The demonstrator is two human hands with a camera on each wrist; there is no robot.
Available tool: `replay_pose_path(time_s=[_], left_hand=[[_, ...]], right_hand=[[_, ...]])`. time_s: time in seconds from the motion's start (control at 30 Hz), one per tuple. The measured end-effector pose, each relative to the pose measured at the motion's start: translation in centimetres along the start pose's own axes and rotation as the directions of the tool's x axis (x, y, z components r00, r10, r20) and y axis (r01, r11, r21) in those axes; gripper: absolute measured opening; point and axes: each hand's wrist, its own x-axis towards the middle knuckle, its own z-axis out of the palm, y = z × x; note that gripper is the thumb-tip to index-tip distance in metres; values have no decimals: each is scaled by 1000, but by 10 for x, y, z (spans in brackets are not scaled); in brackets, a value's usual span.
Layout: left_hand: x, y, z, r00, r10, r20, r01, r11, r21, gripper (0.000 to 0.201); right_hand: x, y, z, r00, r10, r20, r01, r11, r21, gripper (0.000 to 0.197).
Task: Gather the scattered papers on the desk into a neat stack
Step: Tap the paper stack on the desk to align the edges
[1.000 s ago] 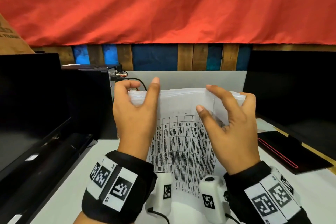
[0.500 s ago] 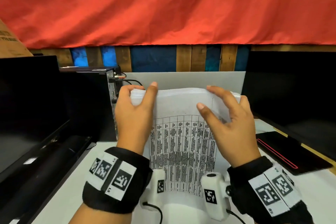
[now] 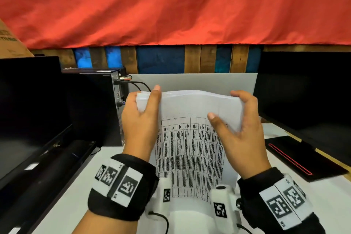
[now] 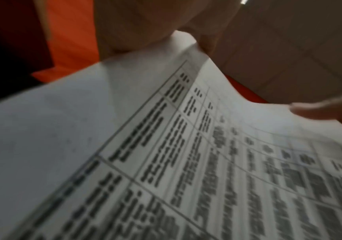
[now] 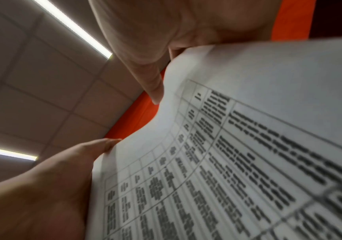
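**A:** Start on the left. What is that side doing?

**B:** The left hand (image 3: 140, 125) clasps the upper left corner of the papers (image 3: 190, 138), thumb flat on the printed front sheet, fingers curled round behind.

**A:** And the papers themselves?

**B:** Gathered into one thick bundle, standing on its lower edge on the white desk (image 3: 313, 186) between both wrists, leaning slightly and bowed. The front sheet bears a printed table. The top edges look nearly level, though the layers show a slight stagger.

**A:** The right side?

**B:** The right hand (image 3: 241, 138) grips the upper right corner, thumb on the front, fingers hooked over the top edge.

**A:** Any loose sheets left?

**B:** Possibly a pale sheet edge (image 3: 273, 129) lying beyond the right hand, beside the dark tablet (image 3: 303, 159); I cannot tell for certain.

**A:** So how far along?

**B:** Late, I judge. Collecting seems mostly done; squaring the edges and laying the stack flat remain.
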Motion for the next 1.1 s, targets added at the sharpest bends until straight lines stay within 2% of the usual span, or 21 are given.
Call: replay_pose_path(time_s=[0.13,0.2,0.27,0.33,0.4,0.53,0.63,0.73,0.8,0.83,0.9,0.97,1.03,1.1], left_hand=[[4,-1,-2,997,-46,-63,43,997,-60,18],[0,0,2,1000,19,-24,-19,1000,-15,28],[-3,2,4,999,45,-9,-45,999,-7,31],[4,2,1,999,1,-40,-2,1000,-18,23],[12,2,-2,997,-40,-59,37,998,-44,15],[5,2,7,1000,7,-22,-7,1000,9,19],[8,1,3,997,-40,-58,38,998,-41,19],[3,-1,-2,999,1,43,0,1000,-16,33],[-6,-11,-6,990,11,144,-10,1000,-2,44],[-9,-19,-10,984,-25,179,24,1000,7,50],[-14,-39,-20,955,-142,261,141,990,24,62],[-25,-50,-26,907,-209,366,200,978,63,66],[-37,-53,-25,897,-192,398,178,981,71,63],[-40,-54,-27,901,-173,398,167,985,49,60]], right_hand=[[-3,3,0,998,-3,-69,3,1000,-2,59],[-5,0,2,995,-88,-54,85,995,-61,64],[-6,-3,6,992,-119,-40,112,983,-145,53],[-3,-3,3,992,-101,-78,84,977,-198,40],[0,-2,-1,992,-64,-108,42,979,-197,40],[-3,-7,7,996,-79,-45,68,975,-210,40],[-3,-5,6,996,-39,-83,23,983,-181,43],[-2,-3,2,999,-17,-46,13,996,-89,53],[-3,5,2,998,56,-16,-54,993,101,71],[-4,12,0,991,131,-4,-128,970,206,77],[-8,26,-3,955,292,56,-293,896,334,72],[-16,37,1,919,352,175,-393,855,340,56],[-24,43,8,900,368,233,-430,840,330,50],[-25,46,11,895,395,208,-445,819,362,49]])
